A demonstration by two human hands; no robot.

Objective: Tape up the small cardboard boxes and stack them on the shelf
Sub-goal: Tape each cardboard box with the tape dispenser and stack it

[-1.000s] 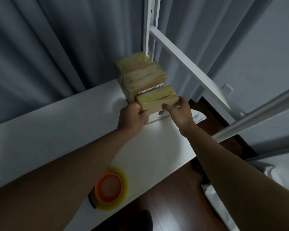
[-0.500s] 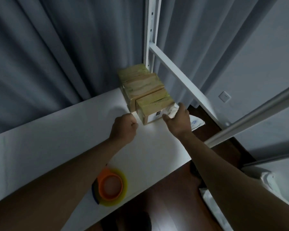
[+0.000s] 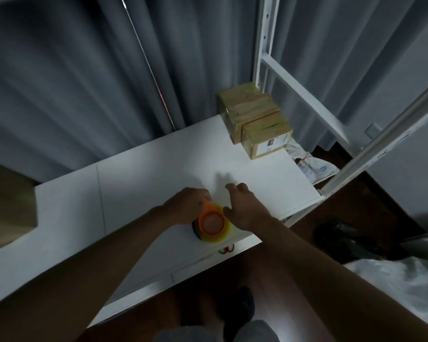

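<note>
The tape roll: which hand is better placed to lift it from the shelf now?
Left, probably. The left hand already rests on the tape roll, its fingers curled over the orange core's far rim. The right hand lies open beside the roll, fingers pointing away toward the taped boxes.

There is a single view, from a wide-angle camera worn on the person's head. It looks forward and steeply down onto a white shelf board [image 3: 139, 183], which serves as the landmark. The board runs slantwise across the middle of the picture, its near edge close beneath the camera. Both forearms enter from the bottom edge and reach up onto the board. Beyond the board's far edge hangs a grey curtain [image 3: 72, 82]. At the board's far right corner stands a white upright post [image 3: 263, 40]. Below the near edge, dark wooden floor [image 3: 200, 280] shows. Straight lines bow toward the picture's edges.
</note>
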